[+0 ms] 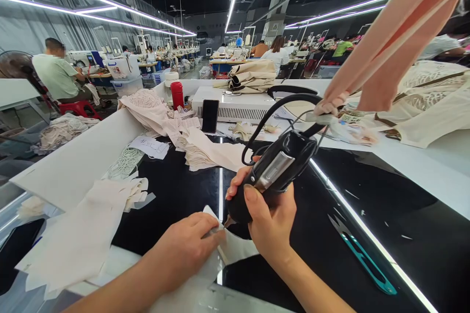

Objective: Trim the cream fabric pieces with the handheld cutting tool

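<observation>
1. Two bare hands meet at a black handheld tool (275, 173) above a glossy black desk (312, 259) in a busy sewing hall.
2. The right hand (271, 220) is clamped around the black handheld tool, its pointed tip (228, 222) angled down and to the left.
3. Just left of that tip, the left hand (191, 242) has thumb and fingers together on a pale cloth (238, 249), which lies below the tool. Whether the tip touches the cloth cannot be told.
4. Well to the tool's left spreads a fan of pale pieces (77, 234); just beyond the tool sits a stack of pale strips (215, 151), and farther beyond it a dark phone (210, 116) stands upright.
5. Above and right of the tool hangs a pink fabric strip (392, 34); to its right, teal snips (378, 276) lie untouched.
6. Fingertips this near the tip look exposed: a slip of the right wrist, or a sudden shift in the cloth, could bring the two into contact.
7. The thick black cable (270, 111) looping above the tool could drag it off line if it snags or is tugged.
8. A loosened pinch would probably let the cloth pucker or skew below the tool, while too much pressure from the tip could mark it.
</observation>
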`<action>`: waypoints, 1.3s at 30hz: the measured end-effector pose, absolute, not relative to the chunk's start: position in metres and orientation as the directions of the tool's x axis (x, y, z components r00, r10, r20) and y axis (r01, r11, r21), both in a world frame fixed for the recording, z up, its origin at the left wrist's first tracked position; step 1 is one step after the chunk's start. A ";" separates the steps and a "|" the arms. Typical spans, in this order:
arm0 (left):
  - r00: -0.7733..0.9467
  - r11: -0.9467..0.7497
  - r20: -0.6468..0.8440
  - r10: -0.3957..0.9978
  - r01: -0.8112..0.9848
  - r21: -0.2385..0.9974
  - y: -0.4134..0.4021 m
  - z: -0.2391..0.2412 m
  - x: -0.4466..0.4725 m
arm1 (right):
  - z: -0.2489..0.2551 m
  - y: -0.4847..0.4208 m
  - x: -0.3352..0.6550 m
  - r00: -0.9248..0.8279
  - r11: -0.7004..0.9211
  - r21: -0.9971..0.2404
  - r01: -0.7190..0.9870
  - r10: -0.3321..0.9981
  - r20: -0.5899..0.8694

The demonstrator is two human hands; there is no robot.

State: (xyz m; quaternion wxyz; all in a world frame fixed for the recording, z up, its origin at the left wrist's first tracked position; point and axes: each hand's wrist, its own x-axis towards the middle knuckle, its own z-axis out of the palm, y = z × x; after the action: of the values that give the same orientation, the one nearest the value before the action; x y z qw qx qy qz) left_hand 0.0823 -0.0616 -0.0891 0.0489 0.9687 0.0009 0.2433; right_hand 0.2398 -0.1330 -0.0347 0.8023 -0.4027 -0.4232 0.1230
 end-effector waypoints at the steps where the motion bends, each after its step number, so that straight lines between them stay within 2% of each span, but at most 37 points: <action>1: 0.884 -0.996 0.467 0.028 -0.017 0.091 -0.062 -0.089 0.082 | -0.034 -0.134 0.240 0.610 0.643 -0.752 0.144 0.541 0.579; 7: 0.891 -0.998 0.454 0.021 -0.011 0.068 -0.060 -0.092 0.078 | -0.032 -0.140 0.244 0.626 0.656 -0.736 0.165 0.507 0.592; 15: 0.917 -0.990 0.394 0.057 0.003 0.138 -0.060 -0.089 0.076 | -0.034 -0.142 0.241 0.624 0.638 -0.752 0.167 0.523 0.581; 21: 0.889 -0.995 0.458 -0.001 -0.046 0.086 -0.059 -0.083 0.078 | -0.024 -0.156 0.250 0.658 0.641 -0.746 0.181 0.485 0.577; 28: 0.895 -0.972 0.444 0.050 -0.059 0.228 -0.080 -0.085 0.095 | -0.030 -0.180 0.261 0.682 0.602 -0.772 0.205 0.478 0.554; 33: 0.916 -0.980 0.393 0.075 -0.005 0.197 -0.091 -0.090 0.099 | -0.033 -0.185 0.260 0.673 0.606 -0.764 0.219 0.473 0.568; 39: 0.910 -0.978 0.405 0.085 -0.001 0.207 -0.093 -0.093 0.094 | -0.032 -0.186 0.259 0.667 0.598 -0.762 0.248 0.465 0.582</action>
State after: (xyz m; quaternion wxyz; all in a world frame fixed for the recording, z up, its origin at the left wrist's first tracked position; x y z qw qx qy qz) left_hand 0.0944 -0.0929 -0.0925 0.1019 0.9720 0.0214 0.2106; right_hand 0.2587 -0.1858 -0.0324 0.7983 -0.4429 -0.4024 0.0682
